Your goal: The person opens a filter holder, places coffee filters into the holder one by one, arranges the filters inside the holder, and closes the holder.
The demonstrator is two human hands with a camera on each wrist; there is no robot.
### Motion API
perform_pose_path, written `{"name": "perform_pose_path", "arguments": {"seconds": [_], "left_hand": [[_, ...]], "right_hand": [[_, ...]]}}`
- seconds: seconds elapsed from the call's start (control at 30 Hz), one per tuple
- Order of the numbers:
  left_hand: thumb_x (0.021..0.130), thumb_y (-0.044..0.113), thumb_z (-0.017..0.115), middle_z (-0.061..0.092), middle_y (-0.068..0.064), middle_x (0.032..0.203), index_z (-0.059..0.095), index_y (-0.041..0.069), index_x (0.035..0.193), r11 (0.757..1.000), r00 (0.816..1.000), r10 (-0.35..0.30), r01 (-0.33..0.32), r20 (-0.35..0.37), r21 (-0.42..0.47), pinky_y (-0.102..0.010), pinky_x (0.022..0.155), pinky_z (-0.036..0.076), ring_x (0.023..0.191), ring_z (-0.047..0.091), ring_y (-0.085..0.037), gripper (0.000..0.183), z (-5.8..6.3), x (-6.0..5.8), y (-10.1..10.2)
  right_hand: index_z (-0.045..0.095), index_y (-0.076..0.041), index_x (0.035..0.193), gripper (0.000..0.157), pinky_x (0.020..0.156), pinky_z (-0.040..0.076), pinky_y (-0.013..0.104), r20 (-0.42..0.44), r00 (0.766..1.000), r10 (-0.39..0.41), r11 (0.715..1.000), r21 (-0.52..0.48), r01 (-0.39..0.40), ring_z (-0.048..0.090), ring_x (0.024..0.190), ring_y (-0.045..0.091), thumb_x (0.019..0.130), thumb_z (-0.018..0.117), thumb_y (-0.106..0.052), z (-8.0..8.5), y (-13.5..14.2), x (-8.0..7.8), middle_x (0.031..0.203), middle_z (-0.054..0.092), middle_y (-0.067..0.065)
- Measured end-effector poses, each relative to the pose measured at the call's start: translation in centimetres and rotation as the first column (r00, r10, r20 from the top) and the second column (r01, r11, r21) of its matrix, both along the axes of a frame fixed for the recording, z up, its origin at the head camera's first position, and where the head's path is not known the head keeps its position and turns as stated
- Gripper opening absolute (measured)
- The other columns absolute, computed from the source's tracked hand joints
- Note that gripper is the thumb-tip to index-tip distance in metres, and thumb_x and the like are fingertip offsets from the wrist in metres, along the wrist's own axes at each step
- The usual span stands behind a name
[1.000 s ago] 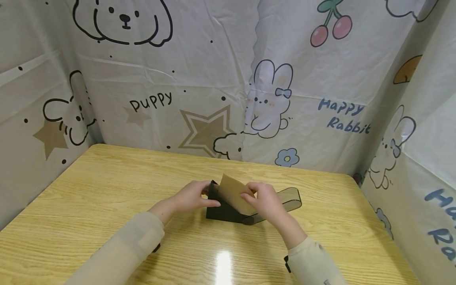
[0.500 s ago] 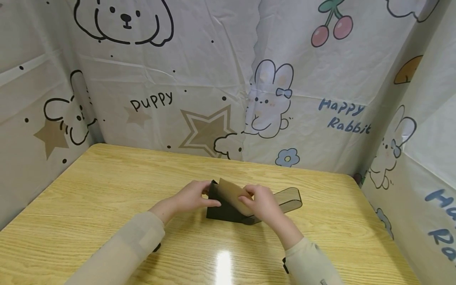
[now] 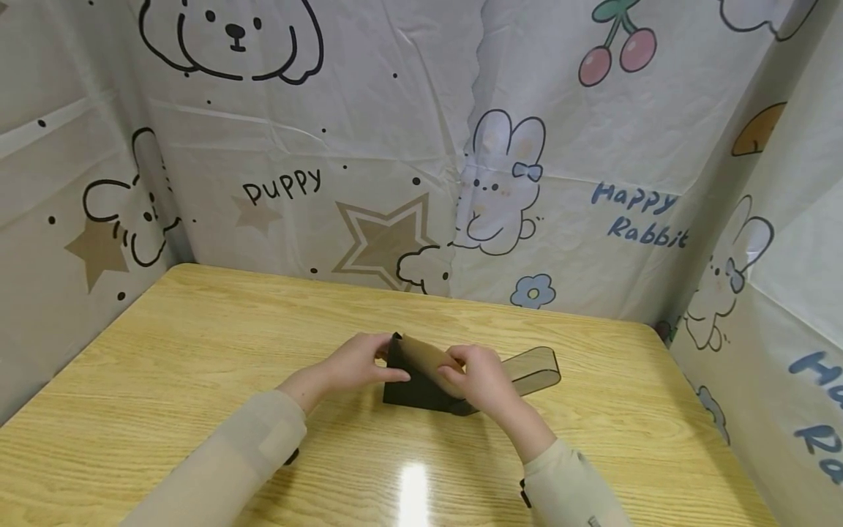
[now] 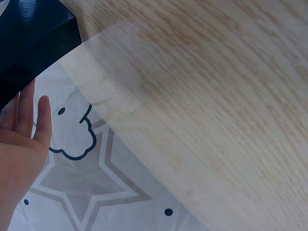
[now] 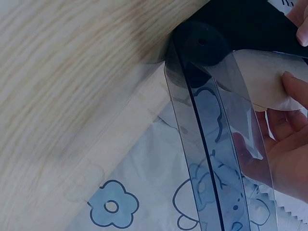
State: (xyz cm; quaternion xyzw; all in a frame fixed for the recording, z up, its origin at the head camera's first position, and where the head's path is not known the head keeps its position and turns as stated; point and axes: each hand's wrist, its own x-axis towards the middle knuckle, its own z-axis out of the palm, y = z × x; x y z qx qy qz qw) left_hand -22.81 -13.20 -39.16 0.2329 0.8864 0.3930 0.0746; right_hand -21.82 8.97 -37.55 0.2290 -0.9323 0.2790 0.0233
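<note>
A black box (image 3: 415, 383) with a clear, see-through lid (image 3: 541, 368) swung open to the right stands on the table. My left hand (image 3: 356, 364) grips its left end, thumb on the near side and fingers behind. Brown card or paper (image 3: 428, 358) sits mostly down inside, its upper edge showing above the rim. My right hand (image 3: 484, 375) pinches the card's right end between thumb and fingers. In the right wrist view, the lid (image 5: 216, 130) hangs from a round hinge on the black box (image 5: 250, 24), with the right hand (image 5: 288, 149) seen partly through it.
The wood-grain table (image 3: 217, 329) spreads around the box on all sides. Behind it and at both sides hangs a pale cloth (image 3: 369, 132) printed with cartoon animals, stars and words.
The brown card has gone lower into the box, its raised left corner dropping to near the rim. My right hand moved slightly down with it; the left hand and box stayed in place.
</note>
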Motion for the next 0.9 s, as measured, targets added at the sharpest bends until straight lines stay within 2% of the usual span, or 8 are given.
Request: {"name": "perform_pose_path", "arguments": {"seconds": [0.2,0.57,0.63,0.77,0.83,0.9], "left_hand": [[0.083,0.031,0.072,0.067,0.002,0.101,0.061,0.017,0.103,1.0,1.0,-0.005,0.006,-0.005,0.011,-0.04,0.092,0.049,0.1,0.062,-0.017,0.027,0.0,0.1,-0.1],[0.082,0.031,0.072,0.067,0.003,0.099,0.062,0.017,0.104,1.0,1.0,-0.008,0.008,-0.003,0.024,-0.038,0.09,0.05,0.098,0.063,-0.016,0.028,-0.1,0.0,-0.1],[0.082,0.031,0.072,0.067,0.003,0.1,0.062,0.017,0.104,1.0,1.0,-0.006,0.006,-0.003,0.027,-0.038,0.09,0.05,0.099,0.063,-0.016,0.028,-0.1,0.0,-0.1],[0.082,0.033,0.072,0.067,0.003,0.1,0.061,0.017,0.101,1.0,1.0,-0.007,0.007,-0.011,0.018,-0.037,0.09,0.05,0.1,0.063,-0.017,0.027,-0.2,-0.1,0.0],[0.082,0.034,0.071,0.067,0.002,0.099,0.061,0.016,0.098,1.0,1.0,-0.006,0.006,-0.011,0.009,-0.037,0.089,0.05,0.1,0.063,-0.018,0.026,-0.2,-0.1,0.0],[0.082,0.035,0.071,0.067,0.002,0.099,0.06,0.016,0.096,1.0,1.0,-0.003,0.003,-0.006,-0.002,-0.038,0.09,0.05,0.101,0.063,-0.019,0.026,-0.1,0.0,-0.1]], "right_hand": [[0.053,-0.014,0.066,0.025,0.05,0.028,0.02,0.026,1.0,-0.009,1.0,0.012,0.009,0.033,0.051,0.008,0.086,0.067,-0.017,-0.1,-0.1,0.1,0.06,0.046,-0.006],[0.052,-0.015,0.062,0.029,0.049,0.025,0.02,-0.051,0.999,-0.003,0.997,0.076,0.007,0.032,0.049,0.008,0.085,0.068,-0.02,-0.3,-0.1,0.2,0.052,0.038,-0.008],[0.054,-0.015,0.063,0.027,0.05,0.028,0.021,-0.055,0.998,-0.009,0.996,0.084,0.013,0.035,0.049,0.009,0.085,0.069,-0.02,-0.2,-0.1,0.3,0.053,0.042,-0.007],[0.065,-0.015,0.074,0.012,0.061,0.045,0.029,-0.064,0.997,-0.048,0.995,0.084,0.053,0.056,0.064,0.013,0.085,0.069,-0.02,0.1,0.0,0.3,0.068,0.062,-0.004],[0.069,-0.014,0.082,0.006,0.072,0.049,0.036,-0.084,0.993,-0.078,0.992,0.089,0.085,0.061,0.077,0.017,0.085,0.069,-0.02,0.4,0.2,0.5,0.078,0.068,-0.002],[0.07,-0.013,0.086,0.008,0.08,0.048,0.042,-0.107,0.988,-0.107,0.988,0.103,0.118,0.063,0.082,0.021,0.085,0.069,-0.021,0.9,0.6,0.6,0.081,0.069,-0.001]]}}
